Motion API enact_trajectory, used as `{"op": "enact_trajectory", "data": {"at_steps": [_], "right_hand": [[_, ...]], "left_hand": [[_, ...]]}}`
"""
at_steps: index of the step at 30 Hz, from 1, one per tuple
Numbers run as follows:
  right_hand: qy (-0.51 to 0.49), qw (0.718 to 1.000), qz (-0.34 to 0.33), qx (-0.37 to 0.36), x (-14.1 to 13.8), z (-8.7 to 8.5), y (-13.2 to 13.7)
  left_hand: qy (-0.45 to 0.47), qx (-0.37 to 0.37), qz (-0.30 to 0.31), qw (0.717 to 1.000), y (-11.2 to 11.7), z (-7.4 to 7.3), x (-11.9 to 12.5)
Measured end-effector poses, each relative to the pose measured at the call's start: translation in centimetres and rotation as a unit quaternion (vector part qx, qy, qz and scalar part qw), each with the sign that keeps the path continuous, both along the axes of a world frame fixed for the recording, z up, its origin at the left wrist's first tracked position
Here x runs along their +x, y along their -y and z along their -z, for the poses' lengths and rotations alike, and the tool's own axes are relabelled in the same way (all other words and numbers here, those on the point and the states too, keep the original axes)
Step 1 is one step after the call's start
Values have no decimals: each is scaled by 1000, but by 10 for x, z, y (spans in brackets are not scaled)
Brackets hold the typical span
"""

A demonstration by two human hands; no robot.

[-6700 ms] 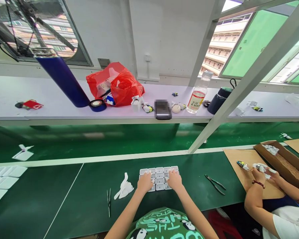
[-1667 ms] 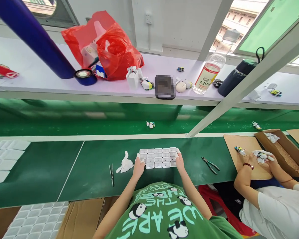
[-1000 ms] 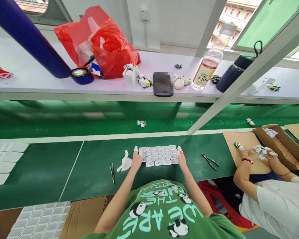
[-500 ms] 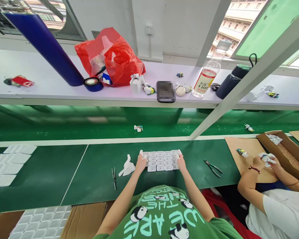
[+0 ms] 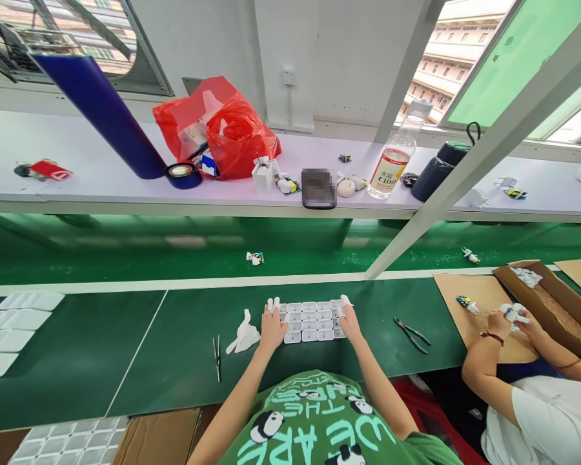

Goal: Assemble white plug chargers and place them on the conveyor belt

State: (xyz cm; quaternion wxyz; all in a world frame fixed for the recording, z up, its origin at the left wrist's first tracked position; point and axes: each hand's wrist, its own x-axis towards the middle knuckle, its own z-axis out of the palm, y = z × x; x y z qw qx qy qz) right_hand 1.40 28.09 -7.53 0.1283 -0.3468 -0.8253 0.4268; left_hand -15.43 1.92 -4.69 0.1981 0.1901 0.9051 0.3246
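Note:
A white tray (image 5: pixel 309 325) with rows of small square compartments lies flat on the green bench in front of me. My left hand (image 5: pixel 272 328) rests at its left edge, fingers stretched out flat beside it and thumb against the side. My right hand (image 5: pixel 352 324) grips the right edge, thumb over the rim. White covers sit on the fingertips of both hands. Left of the tray lies a crumpled white glove-like piece (image 5: pixel 244 334), and beyond it tweezers (image 5: pixel 216 358). Pliers (image 5: pixel 411 334) with dark green handles lie to the right.
White trays (image 5: pixel 14 326) are laid at the far left, and more compartment trays (image 5: pixel 72 439) sit below the bench edge. A slanted white post (image 5: pixel 416 232) rises behind. At right, a co-worker's hands (image 5: pixel 510 320) hold a small white part over cardboard (image 5: pixel 465 290).
My left hand has loosened from the tray's left edge, its fingers now stretched out. My right hand remains at the right edge. The camera view has shifted slightly.

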Motion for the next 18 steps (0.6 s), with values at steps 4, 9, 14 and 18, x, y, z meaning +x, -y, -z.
{"op": "enact_trajectory", "data": {"at_steps": [4,9,14,18], "right_hand": [[31,976,-126,176,0,-11,7],[70,954,-128,262,4,-7,26],[80,952,-124,267,6,2,33],[100,947,-130,276,5,2,31]], "left_hand": [[-94,-66,100,988,-3,-10,21],[-100,-134,153,974,-6,-10,42],[-127,-157,162,966,-6,-7,48],[-129,-153,158,967,-6,-6,49]]}}
